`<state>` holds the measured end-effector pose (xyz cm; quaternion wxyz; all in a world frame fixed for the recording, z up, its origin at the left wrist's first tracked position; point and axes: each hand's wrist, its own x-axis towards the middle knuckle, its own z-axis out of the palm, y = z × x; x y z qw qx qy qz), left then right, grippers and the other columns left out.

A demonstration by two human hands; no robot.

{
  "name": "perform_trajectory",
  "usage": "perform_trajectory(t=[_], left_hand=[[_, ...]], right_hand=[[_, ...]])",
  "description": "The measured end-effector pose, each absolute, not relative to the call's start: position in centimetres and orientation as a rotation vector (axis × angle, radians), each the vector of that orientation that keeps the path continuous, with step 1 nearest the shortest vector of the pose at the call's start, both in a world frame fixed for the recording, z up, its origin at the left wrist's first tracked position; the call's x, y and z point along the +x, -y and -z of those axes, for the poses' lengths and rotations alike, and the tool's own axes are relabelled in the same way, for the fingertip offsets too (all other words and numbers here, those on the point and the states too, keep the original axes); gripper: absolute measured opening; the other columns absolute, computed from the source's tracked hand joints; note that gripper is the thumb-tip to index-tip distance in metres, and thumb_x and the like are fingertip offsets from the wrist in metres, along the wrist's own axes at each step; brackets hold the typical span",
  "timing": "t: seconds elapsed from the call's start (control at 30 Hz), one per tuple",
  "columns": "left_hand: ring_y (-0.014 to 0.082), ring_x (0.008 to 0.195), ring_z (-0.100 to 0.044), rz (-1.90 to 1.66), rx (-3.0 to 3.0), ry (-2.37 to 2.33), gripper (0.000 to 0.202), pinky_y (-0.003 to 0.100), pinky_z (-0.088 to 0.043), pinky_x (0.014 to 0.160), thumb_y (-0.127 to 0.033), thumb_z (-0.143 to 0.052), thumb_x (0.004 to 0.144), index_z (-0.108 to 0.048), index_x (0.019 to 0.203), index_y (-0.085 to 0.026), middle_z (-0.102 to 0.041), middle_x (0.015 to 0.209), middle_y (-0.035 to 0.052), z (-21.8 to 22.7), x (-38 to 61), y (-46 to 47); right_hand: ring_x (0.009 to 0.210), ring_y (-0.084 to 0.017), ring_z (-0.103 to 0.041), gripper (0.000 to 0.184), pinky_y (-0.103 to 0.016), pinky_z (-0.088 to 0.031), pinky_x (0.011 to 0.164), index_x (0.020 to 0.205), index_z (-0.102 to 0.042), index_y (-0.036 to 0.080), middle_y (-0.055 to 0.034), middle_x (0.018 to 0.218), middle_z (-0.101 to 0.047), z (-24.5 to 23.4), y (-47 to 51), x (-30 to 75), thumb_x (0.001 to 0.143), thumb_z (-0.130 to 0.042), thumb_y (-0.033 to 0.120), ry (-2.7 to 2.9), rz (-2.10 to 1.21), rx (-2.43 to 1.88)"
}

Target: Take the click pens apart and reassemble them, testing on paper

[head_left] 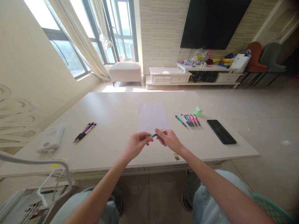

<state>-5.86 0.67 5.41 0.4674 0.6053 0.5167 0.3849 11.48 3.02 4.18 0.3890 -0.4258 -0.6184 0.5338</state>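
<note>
Both my hands hold one teal-and-black pen (154, 135) over the near side of the white table (112, 109). My left hand (137, 143) pinches one end, and my right hand (170, 140) grips the other. Just beyond them lies a sheet of white paper (153, 116). To its right several pens (191, 120) with blue, red and pink barrels lie side by side, with a separate teal pen (181, 121) at their left. Over on the left rests a small bunch of black, purple and white pens (84, 132).
A black phone (221, 132) lies near the table's right edge, and a light green container (198, 111) stands behind the pens. A white device (51, 138) with a cable sits at the left. A small cartoon sticker (177, 156) is near the front edge.
</note>
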Motion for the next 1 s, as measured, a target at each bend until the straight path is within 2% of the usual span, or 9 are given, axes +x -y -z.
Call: perform_trajectory(t=[0.17, 0.27, 0.33, 0.4, 0.5, 0.6, 0.8, 0.9, 1.0], left_hand=[[0.0147, 0.063, -0.058, -0.886, 1.804, -1.555, 0.019, 0.024, -0.041, 0.062, -0.032, -0.056, 0.077, -0.072, 0.081, -0.021, -0.066, 0.063, -0.0009, -5.1, -5.9, -0.8], [0.0153, 0.067, -0.059, -0.876, 1.885, -1.626, 0.02, 0.024, -0.041, 0.064, -0.033, -0.055, 0.078, -0.072, 0.084, -0.022, -0.069, 0.071, -0.0003, -4.8, -5.7, -0.7], [0.0151, 0.067, -0.059, -0.886, 1.92, -1.642, 0.021, 0.024, -0.041, 0.065, -0.033, -0.055, 0.079, -0.072, 0.084, -0.023, -0.07, 0.074, -0.0002, -4.6, -5.6, -0.7], [0.0147, 0.066, -0.059, -0.894, 1.944, -1.647, 0.02, 0.024, -0.041, 0.065, -0.033, -0.055, 0.08, -0.072, 0.085, -0.023, -0.071, 0.074, -0.0004, -4.5, -5.5, -0.6], [0.0146, 0.065, -0.059, -0.887, 1.976, -1.656, 0.019, 0.024, -0.04, 0.065, -0.032, -0.055, 0.08, -0.072, 0.084, -0.024, -0.071, 0.074, -0.0005, -4.2, -5.5, -0.6], [0.0145, 0.065, -0.059, -0.89, 1.983, -1.662, 0.018, 0.024, -0.039, 0.065, -0.031, -0.055, 0.081, -0.072, 0.084, -0.024, -0.071, 0.074, -0.0008, -4.1, -5.5, -0.7], [0.0153, 0.065, -0.059, -0.894, 1.969, -1.677, 0.018, 0.024, -0.04, 0.065, -0.032, -0.056, 0.08, -0.072, 0.084, -0.024, -0.071, 0.074, -0.0005, -4.0, -5.5, -0.8], [0.0154, 0.066, -0.059, -0.895, 1.976, -1.681, 0.018, 0.024, -0.04, 0.065, -0.032, -0.056, 0.08, -0.072, 0.084, -0.024, -0.071, 0.074, -0.0006, -4.0, -5.5, -0.8], [0.0151, 0.066, -0.059, -0.89, 1.982, -1.682, 0.018, 0.024, -0.039, 0.064, -0.032, -0.056, 0.08, -0.071, 0.084, -0.024, -0.071, 0.074, -0.001, -3.9, -5.5, -0.9]], right_hand=[[0.047, -0.009, -0.05, 0.034, -0.02, -0.033, 0.041, 0.08, -0.063, 0.015, 0.0002, 0.059, -0.059, -3.8, -3.7, 12.0, 0.072, -0.064, 0.048, 1.594, -1.415, -1.084], [0.044, -0.009, -0.051, 0.035, -0.02, -0.034, 0.039, 0.073, -0.063, 0.014, -0.0026, 0.061, -0.062, -3.6, -4.1, 12.3, 0.073, -0.062, 0.049, 1.584, -1.419, -1.123], [0.046, -0.009, -0.053, 0.033, -0.02, -0.035, 0.039, 0.076, -0.063, 0.014, -0.0032, 0.065, -0.064, -3.5, -4.3, 12.5, 0.07, -0.066, 0.047, 1.579, -1.391, -1.111], [0.049, -0.011, -0.057, 0.034, -0.019, -0.035, 0.038, 0.081, -0.063, 0.015, -0.004, 0.069, -0.065, -3.4, -4.4, 12.5, 0.069, -0.067, 0.046, 1.591, -1.397, -1.105], [0.048, -0.011, -0.058, 0.033, -0.019, -0.036, 0.038, 0.078, -0.062, 0.014, -0.0038, 0.065, -0.065, -3.2, -4.4, 12.6, 0.072, -0.065, 0.047, 1.627, -1.382, -1.108], [0.051, -0.012, -0.06, 0.033, -0.019, -0.038, 0.038, 0.081, -0.062, 0.015, -0.0047, 0.07, -0.066, -3.0, -4.5, 12.6, 0.071, -0.066, 0.046, 1.622, -1.353, -1.11], [0.052, -0.012, -0.06, 0.033, -0.019, -0.039, 0.038, 0.084, -0.062, 0.014, -0.0052, 0.07, -0.067, -3.1, -4.7, 12.7, 0.07, -0.067, 0.044, 1.605, -1.365, -1.104], [0.05, -0.012, -0.059, 0.031, -0.019, -0.039, 0.038, 0.08, -0.062, 0.014, -0.0051, 0.068, -0.066, -3.0, -4.7, 12.7, 0.072, -0.066, 0.044, 1.598, -1.367, -1.112], [0.051, -0.012, -0.061, 0.031, -0.018, -0.039, 0.037, 0.085, -0.061, 0.015, -0.0057, 0.073, -0.067, -2.9, -4.8, 12.7, 0.072, -0.066, 0.042, 1.584, -1.371, -1.115]])
